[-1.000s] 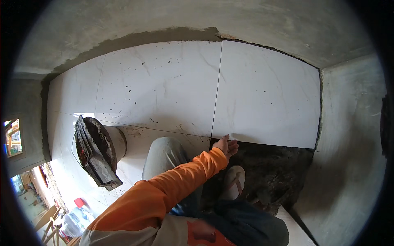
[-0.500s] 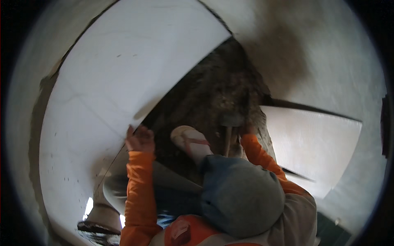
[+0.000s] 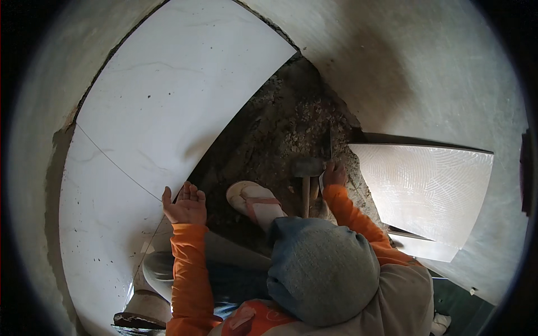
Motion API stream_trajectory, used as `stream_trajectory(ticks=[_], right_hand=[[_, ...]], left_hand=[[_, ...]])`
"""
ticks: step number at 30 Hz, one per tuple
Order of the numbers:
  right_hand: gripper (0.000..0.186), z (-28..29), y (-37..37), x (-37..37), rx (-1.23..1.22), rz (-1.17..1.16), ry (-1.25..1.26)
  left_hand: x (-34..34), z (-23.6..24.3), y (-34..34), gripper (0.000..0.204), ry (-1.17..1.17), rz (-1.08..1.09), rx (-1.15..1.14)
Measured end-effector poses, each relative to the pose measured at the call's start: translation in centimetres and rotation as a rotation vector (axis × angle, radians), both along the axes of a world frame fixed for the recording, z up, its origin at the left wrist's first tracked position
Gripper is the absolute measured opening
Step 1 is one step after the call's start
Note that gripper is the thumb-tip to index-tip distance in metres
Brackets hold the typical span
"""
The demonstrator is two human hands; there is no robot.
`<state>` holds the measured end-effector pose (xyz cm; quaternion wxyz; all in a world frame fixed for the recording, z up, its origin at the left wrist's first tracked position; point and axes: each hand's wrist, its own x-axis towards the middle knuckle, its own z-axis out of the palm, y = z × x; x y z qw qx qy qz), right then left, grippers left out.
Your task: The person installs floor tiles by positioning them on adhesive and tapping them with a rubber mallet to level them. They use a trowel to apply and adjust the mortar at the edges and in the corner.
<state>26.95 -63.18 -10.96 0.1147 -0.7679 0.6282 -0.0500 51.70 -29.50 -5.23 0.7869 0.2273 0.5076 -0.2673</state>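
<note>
Showing palm, L hand (image 3: 186, 211) wide nr tile (image 3: 179, 84); R hand (image 3: 335, 174) by mallet (image 3: 307, 167); can't tell grip

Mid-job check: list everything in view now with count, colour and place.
Walls: at least two, grey, left and right
Laid tiles: at least two, white, left
Bare ground: one patch, dark, centre
Loose tiles: apparently two, whitish, by right wall
Mallet: one, dark head, wooden handle, centre
Bucket: one, greyish, lower left, cut off
Flat surface: one, dark green, lower right
Crumpled thing: one, pale, lower right
Sandal: one, pale and pinkish, centre
Knees: two, grey-blue, lower edge
Left hand: one, orange-sleeved, beside laid tiles, open
Right hand: one, orange-sleeved, beside mallet, grip unclear
</note>
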Motion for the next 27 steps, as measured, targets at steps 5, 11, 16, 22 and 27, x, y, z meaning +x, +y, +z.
stream_trajectory(ticks=[5, 11, 16, 22, 27], right_hand=[[0.048, 2.1, 6.2, -4.7, 0.125, 0.114, 0.203], [0.046, 1.8, 6.0, -11.0, 0.219, 0.146, 0.356], [0.045, 3.0, 3.1, -9.0, 0.172, 0.248, 0.521], [0.043, 7.6, 5.3, 10.8, 0.108, 0.982, 0.147], [0.03, 10.2, 25.7, 37.7, 0.841, 1.165, -0.369]], left_hand=[[-0.9, -1.3, 0.9, 0.041, -0.089, -0.006, -0.182], [-1.5, 1.3, -2.6, 0.036, -0.178, -0.415, 0.108], [-4.3, 0.1, -2.3, 0.025, -0.78, -0.836, 0.445], [-6.8, 1.6, -2.4, 0.034, -1.164, -1.536, 0.262], [-5.2, 2.0, -2.3, 0.037, -0.992, -1.497, 0.213]])
